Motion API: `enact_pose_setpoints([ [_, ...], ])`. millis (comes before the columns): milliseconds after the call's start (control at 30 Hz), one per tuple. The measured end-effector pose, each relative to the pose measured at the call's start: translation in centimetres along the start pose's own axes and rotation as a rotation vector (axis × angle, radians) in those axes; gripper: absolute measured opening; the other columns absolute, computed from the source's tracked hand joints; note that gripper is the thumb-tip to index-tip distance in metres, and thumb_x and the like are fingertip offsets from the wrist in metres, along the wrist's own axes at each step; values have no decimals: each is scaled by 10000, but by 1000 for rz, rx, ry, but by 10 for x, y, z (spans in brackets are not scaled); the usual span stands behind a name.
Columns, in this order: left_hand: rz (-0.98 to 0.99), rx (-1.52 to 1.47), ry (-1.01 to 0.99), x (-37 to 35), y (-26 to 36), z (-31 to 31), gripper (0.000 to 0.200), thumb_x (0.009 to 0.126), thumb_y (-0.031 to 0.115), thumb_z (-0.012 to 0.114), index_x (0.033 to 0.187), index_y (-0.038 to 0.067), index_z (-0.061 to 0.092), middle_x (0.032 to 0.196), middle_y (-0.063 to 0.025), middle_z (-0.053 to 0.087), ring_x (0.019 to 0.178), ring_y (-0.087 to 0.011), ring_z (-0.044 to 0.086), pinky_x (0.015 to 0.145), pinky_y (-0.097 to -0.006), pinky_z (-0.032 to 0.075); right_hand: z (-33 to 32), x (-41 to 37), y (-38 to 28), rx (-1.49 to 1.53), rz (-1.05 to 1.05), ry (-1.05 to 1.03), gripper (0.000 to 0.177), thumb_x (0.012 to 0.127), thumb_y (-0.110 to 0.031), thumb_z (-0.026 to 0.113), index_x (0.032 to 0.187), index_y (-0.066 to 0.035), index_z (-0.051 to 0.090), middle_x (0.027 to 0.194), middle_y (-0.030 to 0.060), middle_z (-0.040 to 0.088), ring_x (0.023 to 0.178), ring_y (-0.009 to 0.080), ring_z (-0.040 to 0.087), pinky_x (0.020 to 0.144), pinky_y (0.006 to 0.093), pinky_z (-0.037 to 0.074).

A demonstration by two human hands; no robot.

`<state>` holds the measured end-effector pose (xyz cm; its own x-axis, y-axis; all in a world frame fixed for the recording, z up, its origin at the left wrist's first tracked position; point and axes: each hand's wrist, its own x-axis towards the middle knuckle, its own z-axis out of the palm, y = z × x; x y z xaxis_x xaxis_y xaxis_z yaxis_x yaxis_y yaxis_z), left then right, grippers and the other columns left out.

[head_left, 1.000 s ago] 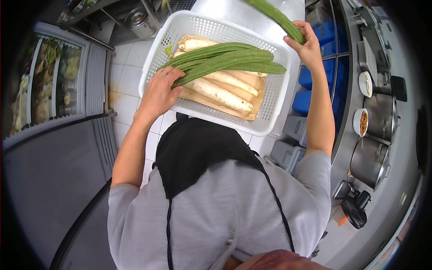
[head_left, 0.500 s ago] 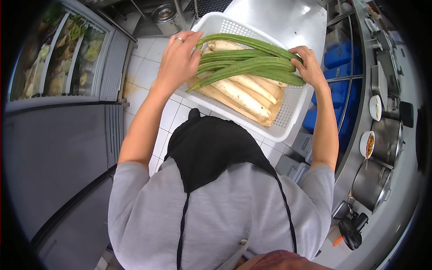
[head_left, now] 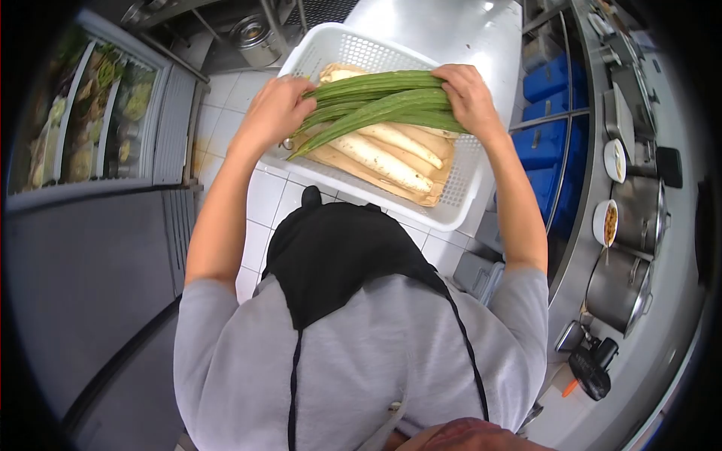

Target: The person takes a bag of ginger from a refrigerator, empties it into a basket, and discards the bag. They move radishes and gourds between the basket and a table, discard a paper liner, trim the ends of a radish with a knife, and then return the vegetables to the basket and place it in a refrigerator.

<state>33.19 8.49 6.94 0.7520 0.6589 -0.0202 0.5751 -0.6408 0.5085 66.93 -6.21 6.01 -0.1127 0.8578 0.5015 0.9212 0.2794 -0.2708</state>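
Steel counter [head_left: 451,22] fills the upper middle of the frame. In front of it sits a white perforated basket [head_left: 465,177], lined with brown paper [head_left: 342,159].

Across the top of the basket lies a bundle of long ridged gourds [head_left: 383,101], slanting from lower left to upper right. It rests on a layer of white radishes [head_left: 387,154].

The person's left hand [head_left: 274,113] is at the left end of the bundle, its fingers curled tight around the thin, tapered tips. The right hand [head_left: 470,94] is at the thicker right end, its fingers wrapped over the top of the gourds. Its thumb is hidden beneath.

The gourds look firm and fairly stiff, and together they are probably of moderate weight. Their ridged, matt skin should give a sure grip rather than slip. Being long and slender, they would likely snap or crease if bent, most easily at the narrow tips. A hold at both ends, as shown here, suits them, and the thicker right end is the sturdier place to carry the load.

At the right edge of the frame stand steel pots [head_left: 620,270].
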Motion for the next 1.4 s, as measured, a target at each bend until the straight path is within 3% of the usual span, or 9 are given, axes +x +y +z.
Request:
enact_pose_setpoints([
  [100,111,34,243,-13,-2,19,400,849,183,712,1221,50,643,1022,-159,667,986,-342,635,854,-451,499,2,-6,-2,9,53,22,271,867,-79,700,1138,-63,689,1136,127,630,1095,337,553,943,410,478],
  [267,27,98,240,-11,3,29,360,840,125,712,1187,63,640,1080,-141,641,1001,-349,635,848,-467,505,-9,-19,-20,-233,62,-89,379,819,-188,772,1165,-79,665,1126,101,625,1130,305,542,924,402,482],
  [467,66,183,221,-9,1,30,339,843,99,702,1177,78,647,1061,-133,639,1000,-346,638,832,-458,514,-10,-12,-20,-247,-10,21,394,754,-181,810,1090,-84,629,1081,95,623,1047,300,585,879,394,503],
  [667,81,7,171,-11,3,13,340,813,115,726,1143,59,666,1035,-133,660,973,-333,657,829,-437,520,-56,-39,-67,-259,341,-421,384,747,-203,816,1068,-67,655,1016,97,634,985,298,621,771,416,547],
  [800,108,-48,142,-9,-9,25,349,793,133,749,1126,46,690,1005,-126,662,933,-325,661,795,-428,527,-15,-66,-67,-194,356,-195,382,743,-232,825,1057,-51,703,1000,97,625,978,301,608,766,424,545],
  [1033,162,57,130,-9,-2,8,419,801,149,760,1204,58,693,1051,-136,667,993,-344,630,881,-424,500,-10,-73,-75,-206,327,-126,285,762,-195,817,989,-43,736,1014,97,623,988,310,566,836,415,501],
  [1233,164,30,317,-35,-22,2,648,807,147,774,1411,64,552,1277,-198,608,1180,-373,581,1055,-390,431,-16,-101,-87,-374,455,266,369,821,-163,799,1159,-58,695,1122,151,606,1014,340,569,869,425,487],
  [1267,141,-33,302,-38,-34,8,702,807,144,777,1448,50,506,1337,-209,579,1224,-367,567,1084,-386,412,-16,-114,-86,-369,519,256,533,832,-146,797,1311,-35,591,1174,174,593,1044,289,586,875,396,491],
  [1400,-113,-376,248,-36,-43,32,847,812,132,782,1529,-17,357,1479,-215,490,1355,-319,490,1150,-385,349,14,-146,-93,606,994,488,718,897,-71,719,1496,-18,327,1095,131,639,971,154,613,840,281,490],
])
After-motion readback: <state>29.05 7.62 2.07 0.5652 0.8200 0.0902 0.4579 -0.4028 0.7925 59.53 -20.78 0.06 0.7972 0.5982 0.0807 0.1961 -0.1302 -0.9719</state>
